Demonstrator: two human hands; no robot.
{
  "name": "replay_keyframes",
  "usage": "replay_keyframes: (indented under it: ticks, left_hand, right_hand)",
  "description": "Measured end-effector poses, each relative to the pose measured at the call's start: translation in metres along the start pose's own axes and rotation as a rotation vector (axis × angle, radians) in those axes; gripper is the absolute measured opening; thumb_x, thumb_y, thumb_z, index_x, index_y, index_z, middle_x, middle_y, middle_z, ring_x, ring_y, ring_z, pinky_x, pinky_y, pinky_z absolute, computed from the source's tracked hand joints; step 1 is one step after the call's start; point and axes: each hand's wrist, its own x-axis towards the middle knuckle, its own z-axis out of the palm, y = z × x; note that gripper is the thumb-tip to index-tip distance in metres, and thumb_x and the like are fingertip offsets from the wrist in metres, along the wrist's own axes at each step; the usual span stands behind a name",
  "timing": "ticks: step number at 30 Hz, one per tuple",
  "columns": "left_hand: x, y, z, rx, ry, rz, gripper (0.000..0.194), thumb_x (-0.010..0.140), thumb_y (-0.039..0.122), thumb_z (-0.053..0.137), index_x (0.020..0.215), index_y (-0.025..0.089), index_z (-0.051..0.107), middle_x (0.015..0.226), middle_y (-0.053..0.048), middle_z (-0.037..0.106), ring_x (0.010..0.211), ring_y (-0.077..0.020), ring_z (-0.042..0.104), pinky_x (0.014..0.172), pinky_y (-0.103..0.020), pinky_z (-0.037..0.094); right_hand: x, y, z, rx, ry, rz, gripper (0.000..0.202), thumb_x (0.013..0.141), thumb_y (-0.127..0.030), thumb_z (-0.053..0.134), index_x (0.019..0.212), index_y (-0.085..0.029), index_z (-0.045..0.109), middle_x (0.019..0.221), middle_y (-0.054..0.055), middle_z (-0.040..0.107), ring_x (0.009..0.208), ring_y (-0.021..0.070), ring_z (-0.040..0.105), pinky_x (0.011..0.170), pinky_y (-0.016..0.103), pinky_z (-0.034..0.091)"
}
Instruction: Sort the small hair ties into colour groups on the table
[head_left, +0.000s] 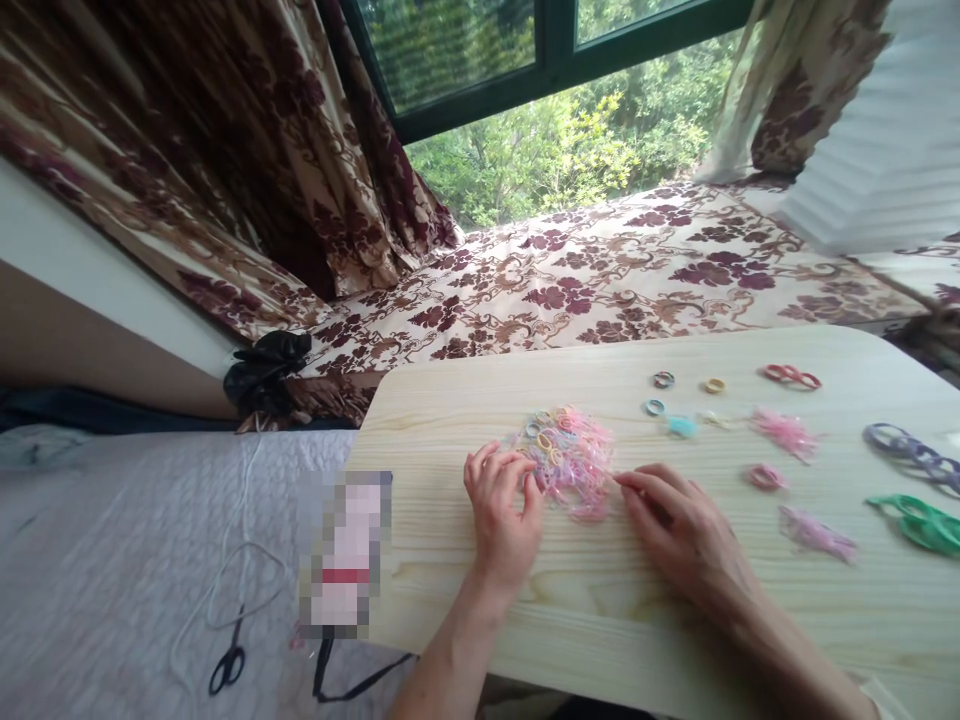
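Observation:
A mixed pile of small elastic hair ties [571, 460], pink, lilac, yellow and blue, lies on the pale wooden table [600, 620]. At its left edge rests my left hand [507, 512], fingers bent and apart, the tips touching the pile. My right hand [679, 520] is on the right side of the pile with thumb and forefinger pinched together. Whatever is between those fingertips is too small to make out. Right of the pile lie sorted groups: pink bands [785, 432], lilac bands [817, 535], a pink tie [766, 477] and turquoise bands [681, 426].
Purple ties [915, 455], green ties [919, 522] and red ties [791, 376] lie farther right. A blurred pink item [349, 550] overlaps the table's left edge. Black scissors [227, 668] and a white cord [247, 480] are on the bed. Beyond the table is a floral-covered ledge [562, 290].

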Motion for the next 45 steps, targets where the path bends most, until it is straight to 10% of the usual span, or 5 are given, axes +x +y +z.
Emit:
replay_keyframes:
  ticks: [21, 35, 45]
  left_hand:
    - [0.000, -0.009, -0.012, 0.172, -0.015, -0.045, 0.014, 0.082, 0.008, 0.063, 0.086, 0.021, 0.067, 0.097, -0.006, 0.067, 0.118, -0.0278, 0.053, 0.107, -0.055, 0.037]
    - [0.011, 0.005, -0.004, 0.221, -0.203, 0.121, 0.044, 0.086, 0.006, 0.056, 0.121, 0.031, 0.065, 0.123, -0.008, 0.060, 0.131, -0.0290, 0.045, 0.114, -0.061, 0.027]
    - [0.007, 0.005, -0.007, 0.202, -0.145, 0.068, 0.026, 0.086, 0.009, 0.059, 0.101, 0.027, 0.071, 0.115, -0.006, 0.065, 0.130, -0.0282, 0.047, 0.116, -0.059, 0.023]
  right_hand:
    - [0.001, 0.003, 0.000, -0.048, 0.004, -0.079, 0.021, 0.094, -0.028, 0.048, 0.092, -0.024, 0.069, 0.091, 0.002, 0.072, 0.074, 0.0152, 0.066, 0.069, 0.030, 0.049]
    - [0.000, 0.004, 0.004, -0.077, 0.025, -0.090, 0.022, 0.094, -0.028, 0.049, 0.093, -0.023, 0.070, 0.090, 0.002, 0.072, 0.073, 0.0150, 0.066, 0.067, 0.030, 0.048]
    - [0.001, 0.000, 0.001, -0.068, 0.020, -0.091, 0.021, 0.094, -0.027, 0.049, 0.092, -0.023, 0.069, 0.090, 0.002, 0.072, 0.074, 0.0151, 0.065, 0.069, 0.029, 0.048]
